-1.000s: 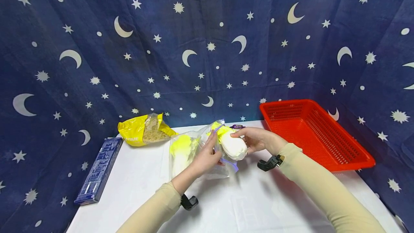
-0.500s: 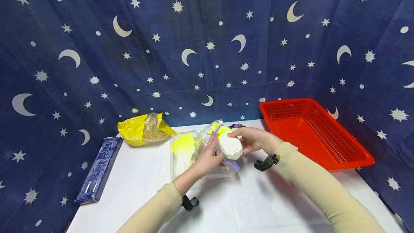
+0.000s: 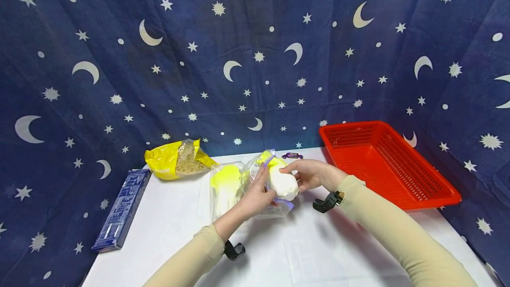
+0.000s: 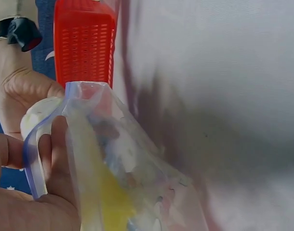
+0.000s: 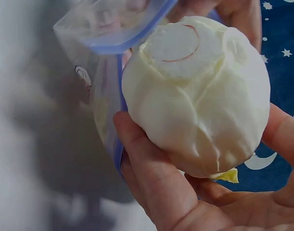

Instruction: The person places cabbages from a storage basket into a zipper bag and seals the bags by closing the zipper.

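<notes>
My right hand (image 3: 316, 175) grips a napa cabbage (image 3: 283, 183) by its white base, fingers and thumb curled round it. In the right wrist view the cut stem end of the cabbage (image 5: 200, 96) faces the camera. Its yellow leafy end is at the mouth of a clear zip bag (image 3: 275, 211) with a purple seal strip. My left hand (image 3: 256, 198) holds that bag by its mouth; in the left wrist view the bag's rim (image 4: 29, 154) runs across the fingers. Just left lies another napa cabbage (image 3: 226, 187) inside clear plastic.
A yellow pasta bag (image 3: 163, 160) lies at the back left, with a long blue box (image 3: 122, 209) in front of it. Behind my right hand is a small purple-wrapped candy (image 3: 292, 156). At the right stands a red plastic basket (image 3: 402, 203) on the white table (image 3: 330, 251).
My right hand and the cabbage have moved slightly left, toward the bag's mouth, then a little down. More of the purple candy shows now. The left hand has barely moved.
</notes>
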Motion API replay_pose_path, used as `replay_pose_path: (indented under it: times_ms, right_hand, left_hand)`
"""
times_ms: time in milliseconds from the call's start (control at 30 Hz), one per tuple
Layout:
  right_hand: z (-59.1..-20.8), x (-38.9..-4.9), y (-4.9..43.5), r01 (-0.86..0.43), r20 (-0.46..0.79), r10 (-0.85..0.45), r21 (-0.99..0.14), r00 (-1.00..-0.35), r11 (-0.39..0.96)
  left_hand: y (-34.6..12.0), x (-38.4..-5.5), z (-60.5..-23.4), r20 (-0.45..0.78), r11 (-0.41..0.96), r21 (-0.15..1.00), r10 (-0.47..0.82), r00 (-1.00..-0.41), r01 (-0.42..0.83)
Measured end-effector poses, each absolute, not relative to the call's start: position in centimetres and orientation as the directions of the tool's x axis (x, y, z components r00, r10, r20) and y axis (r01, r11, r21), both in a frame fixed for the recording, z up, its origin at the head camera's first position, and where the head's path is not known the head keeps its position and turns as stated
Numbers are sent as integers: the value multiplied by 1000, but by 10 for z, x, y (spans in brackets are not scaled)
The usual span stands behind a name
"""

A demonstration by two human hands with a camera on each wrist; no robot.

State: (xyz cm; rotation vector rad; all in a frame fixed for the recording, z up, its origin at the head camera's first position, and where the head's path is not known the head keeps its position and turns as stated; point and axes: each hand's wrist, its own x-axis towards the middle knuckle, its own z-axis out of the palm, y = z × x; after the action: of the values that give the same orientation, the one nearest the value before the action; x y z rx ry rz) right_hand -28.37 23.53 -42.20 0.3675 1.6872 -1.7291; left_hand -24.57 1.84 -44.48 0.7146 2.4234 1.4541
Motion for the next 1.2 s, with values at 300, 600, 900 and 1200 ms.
replay_pose_path:
  times_ms: [300, 600, 900, 1200]
  right_hand:
    - [-420, -278, 226, 552, -599, -212, -797, -772, 246]
    - [-423, -276, 218, 489, -555, -167, -813, -815, 316]
    - [-426, -275, 224, 522, -573, -227, -816, -788, 247]
    - [-431, -269, 228, 512, -580, -323, -813, -748, 276]
  left_hand:
    - [20, -246, -437, 107, 374, 863, 520, -847, 339]
    - [26, -242, -440, 83, 368, 877, 516, -852, 308]
    - [23, -245, -440, 57, 283, 934, 485, -873, 218]
    - [23, -245, -441, 37, 309, 929, 473, -880, 205]
